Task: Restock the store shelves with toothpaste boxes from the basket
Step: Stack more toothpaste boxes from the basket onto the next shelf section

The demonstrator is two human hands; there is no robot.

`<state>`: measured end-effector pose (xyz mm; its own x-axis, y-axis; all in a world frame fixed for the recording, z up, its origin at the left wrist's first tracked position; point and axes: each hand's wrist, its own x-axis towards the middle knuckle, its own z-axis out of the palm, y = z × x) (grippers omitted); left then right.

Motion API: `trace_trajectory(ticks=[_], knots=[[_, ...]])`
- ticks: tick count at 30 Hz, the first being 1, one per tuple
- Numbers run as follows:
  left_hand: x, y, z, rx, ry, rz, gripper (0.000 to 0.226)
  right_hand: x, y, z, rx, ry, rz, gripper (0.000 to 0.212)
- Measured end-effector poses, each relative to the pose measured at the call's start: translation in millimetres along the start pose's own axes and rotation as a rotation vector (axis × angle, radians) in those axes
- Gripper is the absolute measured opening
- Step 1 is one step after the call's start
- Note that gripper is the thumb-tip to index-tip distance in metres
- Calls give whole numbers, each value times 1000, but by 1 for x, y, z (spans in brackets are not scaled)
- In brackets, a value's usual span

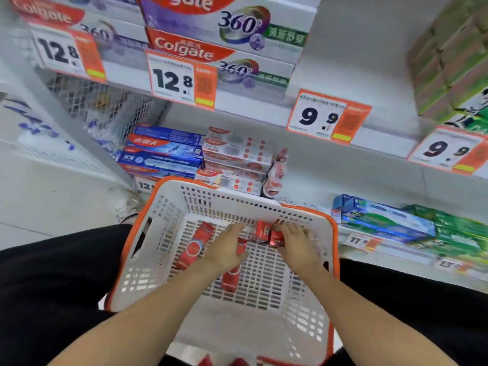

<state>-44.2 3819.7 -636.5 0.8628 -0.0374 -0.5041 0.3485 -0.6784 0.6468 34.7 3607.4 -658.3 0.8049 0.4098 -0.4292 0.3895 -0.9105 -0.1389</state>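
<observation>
A white basket with an orange rim [169, 186] sits between my knees, below the shelves. Inside it lie red toothpaste boxes: one [195, 245] at the left of the floor, another [232, 278] partly under my left hand. My left hand [224, 249] reaches into the basket and rests on that box, fingers curled around its upper end. My right hand [297, 244] grips the ends of two small red boxes [269, 233] near the basket's far wall.
The shelf [264, 109] ahead holds stacked Colgate 360 boxes [221, 40] with 12.8 price tags, and a bare stretch above a 9.9 tag [327, 117]. Lower shelves hold blue [163, 154] and red-white boxes [237, 154]; green boxes [454, 233] lie right.
</observation>
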Motion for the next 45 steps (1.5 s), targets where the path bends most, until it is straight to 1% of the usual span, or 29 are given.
trace_trajectory(ticks=[4,6,9,11,12,15,17,20,23,25,27,28,29,31,33,37,40,41,43,45], knots=[[27,21,19,19,42,53,87,3,6,-2,101,19,-12,48],[39,28,23,35,36,75,88,0,10,-7,165,18,-28,46],[50,28,20,72,-5,89,75,-4,14,-20,270,-4,-41,49],[54,26,14,59,9,88,63,-4,16,-32,335,-33,-61,45],[53,26,11,23,30,72,59,-4,18,-39,368,-54,-52,43],[42,35,-1,-194,82,-9,49,-10,24,-77,494,-113,-25,42],[28,50,-16,-273,67,-32,43,-15,32,-109,540,-161,-40,38],[5,80,-47,-411,-8,-2,39,-27,43,-167,579,-236,-108,33],[-25,116,-79,-579,-28,85,22,-45,42,-228,600,-246,-180,32],[-46,140,-100,-702,-17,156,23,-62,34,-265,681,-234,-218,35],[-61,153,-119,-788,8,184,42,-80,24,-293,742,-174,-260,45],[-69,160,-129,-817,-2,198,42,-87,19,-305,770,-126,-280,48],[-75,166,-138,-842,-10,212,38,-94,13,-315,796,-77,-298,48],[-84,173,-154,-847,-23,249,34,-107,1,-336,834,16,-329,43],[-90,180,-171,-819,-13,302,41,-120,-9,-363,848,110,-346,41],[-87,178,-203,-812,71,337,52,-143,-23,-420,813,316,-408,38],[-80,168,-211,-911,163,329,68,-145,-34,-448,869,528,-470,32],[-79,167,-213,-932,190,324,70,-142,-37,-455,886,613,-475,31],[-77,168,-215,-925,223,341,61,-130,-42,-465,859,764,-458,28],[-78,171,-216,-932,235,339,54,-111,-44,-467,786,872,-402,29]])
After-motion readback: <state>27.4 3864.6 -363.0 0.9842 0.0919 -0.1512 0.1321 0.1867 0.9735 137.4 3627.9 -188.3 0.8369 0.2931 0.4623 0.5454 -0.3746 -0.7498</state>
